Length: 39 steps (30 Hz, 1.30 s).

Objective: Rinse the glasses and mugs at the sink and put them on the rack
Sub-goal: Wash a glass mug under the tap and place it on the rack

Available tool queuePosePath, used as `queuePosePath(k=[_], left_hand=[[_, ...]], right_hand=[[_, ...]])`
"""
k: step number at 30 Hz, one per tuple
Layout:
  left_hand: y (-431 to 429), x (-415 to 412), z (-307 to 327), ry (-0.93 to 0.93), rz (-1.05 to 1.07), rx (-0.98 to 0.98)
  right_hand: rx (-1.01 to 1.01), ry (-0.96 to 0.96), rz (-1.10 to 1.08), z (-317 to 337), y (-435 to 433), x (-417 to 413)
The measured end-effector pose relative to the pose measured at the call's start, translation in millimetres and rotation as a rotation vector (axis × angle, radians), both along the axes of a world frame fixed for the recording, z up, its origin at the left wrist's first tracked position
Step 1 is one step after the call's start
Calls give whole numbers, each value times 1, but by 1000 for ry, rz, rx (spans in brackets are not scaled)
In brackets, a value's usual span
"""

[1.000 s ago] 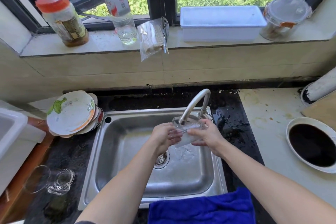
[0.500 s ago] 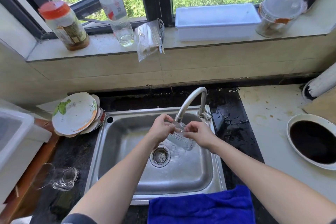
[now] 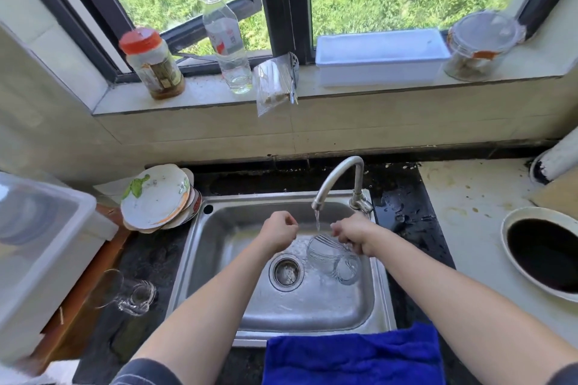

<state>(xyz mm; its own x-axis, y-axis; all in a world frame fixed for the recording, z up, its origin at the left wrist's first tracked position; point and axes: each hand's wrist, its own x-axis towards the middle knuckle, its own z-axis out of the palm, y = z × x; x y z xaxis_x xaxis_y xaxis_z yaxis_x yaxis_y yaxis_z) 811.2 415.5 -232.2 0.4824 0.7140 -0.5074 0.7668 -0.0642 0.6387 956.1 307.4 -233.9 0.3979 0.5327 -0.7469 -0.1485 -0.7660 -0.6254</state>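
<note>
Steel sink [image 3: 219, 228] | right hand [image 3: 353, 234] grips ribbed glass [image 3: 325, 251] (tilted under water) | left hand [image 3: 280, 230] curled, empty

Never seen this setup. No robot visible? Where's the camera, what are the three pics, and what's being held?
No robot here: a person works with bare hands. All three pictures come from one wide-angle camera worn on the head, looking down; the largest is the current moment. The right hand holds a clear ribbed glass tilted over the sink, under water running from the tap. The left hand is curled and holds nothing. On the dark counter to the left sits another glass, with stacked plates behind it. A blue towel lies at the sink's front edge.
</note>
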Motion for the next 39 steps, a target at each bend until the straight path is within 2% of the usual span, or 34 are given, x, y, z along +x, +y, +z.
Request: queuePosePath(k=[5, 8, 13, 16, 19, 22, 24, 26, 29, 31, 34, 37, 39], left_hand=[[1, -8, 1, 33, -152, -8], [-1, -19, -7, 57, -250, -43], [-29, -32, -24, -47, -428, -274], [-72, -30, -23, -134, -424, -487], [-114, -24, -24, -201, -381, -613], [-156, -19, -22, -191, -393, -672], [-190, -21, -13, -158, -432, -717], [-228, -24, -7, -123, -486, -755], [-290, -32, 5, -62, -564, -824], [-337, -42, 14, -16, -589, -863], [-413, -65, 9, 112, -643, -838], [-486, -88, -6, 218, -757, -758], [-534, -108, -6, 282, -869, -764]], right_hand=[[-66, 31, -108, -10, -24, -15], [-56, 107, -331, -14, -48, -35], [159, 305, -860, -23, -100, -80], [288, 456, -1123, -20, -135, -107], [419, 527, -1311, -10, -176, -131], [546, 491, -1407, -11, -222, -155], [467, 315, -1419, -6, -257, -175], [287, -11, -1340, 0, -296, -199], [116, -539, -1104, 19, -357, -240], [23, -729, -878, 33, -400, -269], [-129, -768, -685, 46, -471, -316], [-231, -752, -613, 46, -544, -358], [-230, -736, -633, 41, -588, -387]])
